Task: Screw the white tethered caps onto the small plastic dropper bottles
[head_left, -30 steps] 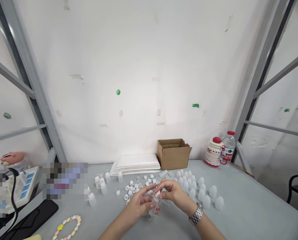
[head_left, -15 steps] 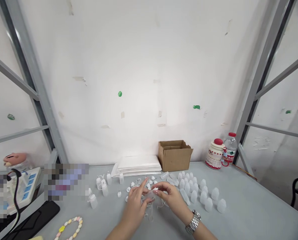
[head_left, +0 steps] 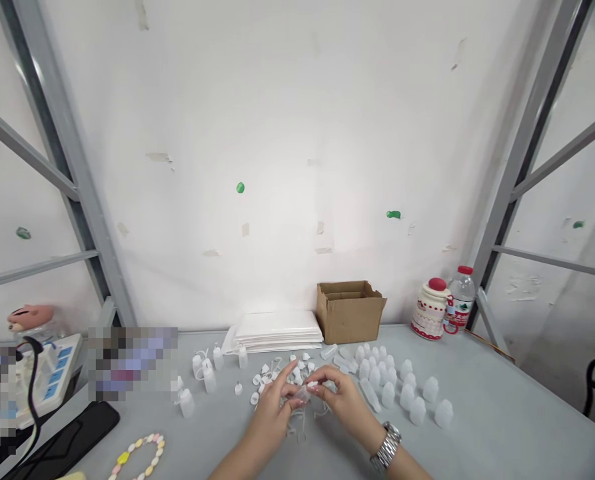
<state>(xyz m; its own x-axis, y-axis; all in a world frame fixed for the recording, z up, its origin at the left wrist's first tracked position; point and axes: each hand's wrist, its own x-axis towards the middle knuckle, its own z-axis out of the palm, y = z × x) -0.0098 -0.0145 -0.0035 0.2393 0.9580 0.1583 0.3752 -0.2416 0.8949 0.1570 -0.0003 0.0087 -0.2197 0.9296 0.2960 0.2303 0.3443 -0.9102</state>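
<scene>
Both hands meet above the grey table (head_left: 502,407), near its front edge. The left hand (head_left: 273,407) grips a small clear vial (head_left: 302,394) between thumb and fingers, index finger extended. The right hand (head_left: 340,398), with a metal watch (head_left: 386,448) at the wrist, pinches a white cap (head_left: 312,385) at the vial's upper end; whether the cap is seated cannot be told. Loose caps (head_left: 264,368) lie scattered just beyond the left hand. Capped vials (head_left: 209,380) stand to the left; frosted pieces (head_left: 417,411) stand in a group to the right.

Labels: the water bottle (head_left: 462,288) at the rear right bears a red-and-white label with a green emblem, its lettering too small to read. The jar (head_left: 428,319) beside it is cream with red patterned bands. The power strip (head_left: 60,373) at far left carries blue panels, partly pixelated.
</scene>
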